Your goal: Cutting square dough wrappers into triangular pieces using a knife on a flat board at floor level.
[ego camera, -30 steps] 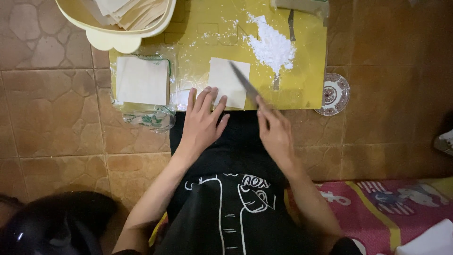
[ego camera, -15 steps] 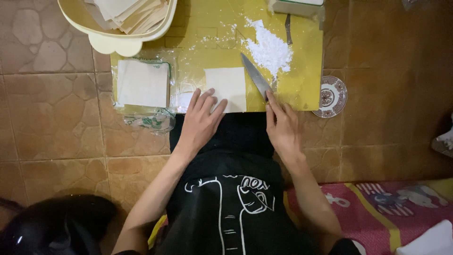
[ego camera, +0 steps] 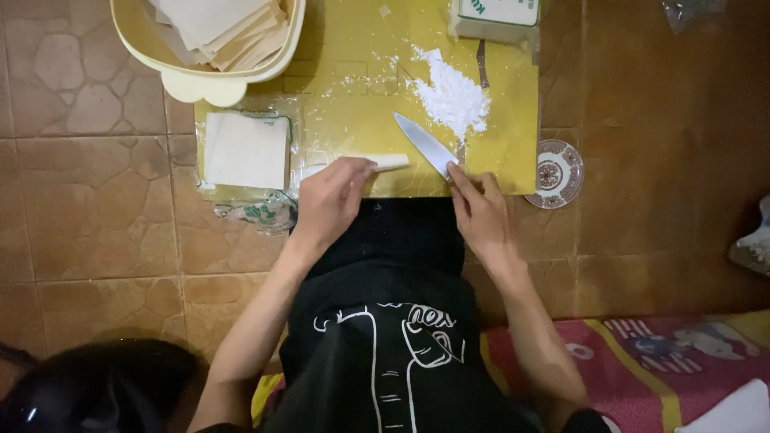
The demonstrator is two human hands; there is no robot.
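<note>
Left hand (ego camera: pixel 333 200) curled on folded dough strip (ego camera: pixel 383 163) — pressing it flat. Right hand (ego camera: pixel 480 210) shut round knife (ego camera: pixel 427 144), blade just right of strip. Cutting step, prob. Next: blade onto strip, fingers back.

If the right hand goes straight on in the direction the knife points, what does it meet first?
The right hand holds a knife pointing up and to the left. Ahead of its tip lies bare yellow mat with scattered flour; the cream tub looks to come first, though height is unclear.
</note>
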